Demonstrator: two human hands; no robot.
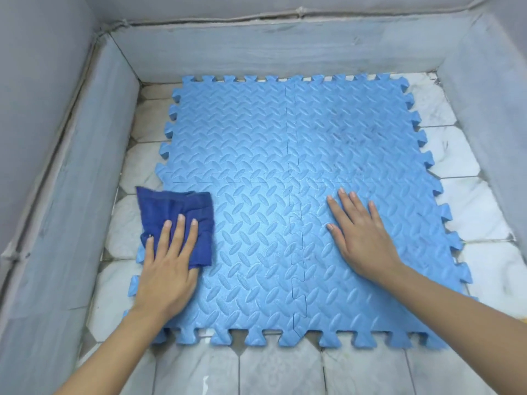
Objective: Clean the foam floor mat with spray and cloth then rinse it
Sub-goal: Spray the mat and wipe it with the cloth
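A light blue foam mat (256,138), made of interlocking tiles with a raised leaf pattern, lies flat on the tiled floor. Dark smudges show on its far right tile. A dark blue cloth (176,206) lies folded on the mat's left edge. My left hand (168,263) presses flat on the near part of the cloth, fingers spread over it. My right hand (362,238) rests palm down on the near right tile, fingers apart, holding nothing. No spray bottle is in view.
The mat sits in a low walled bay with grey walls at the left (94,172), back (271,49) and right (490,115). White marble-look floor tiles (473,206) show around the mat, with a wider strip near me.
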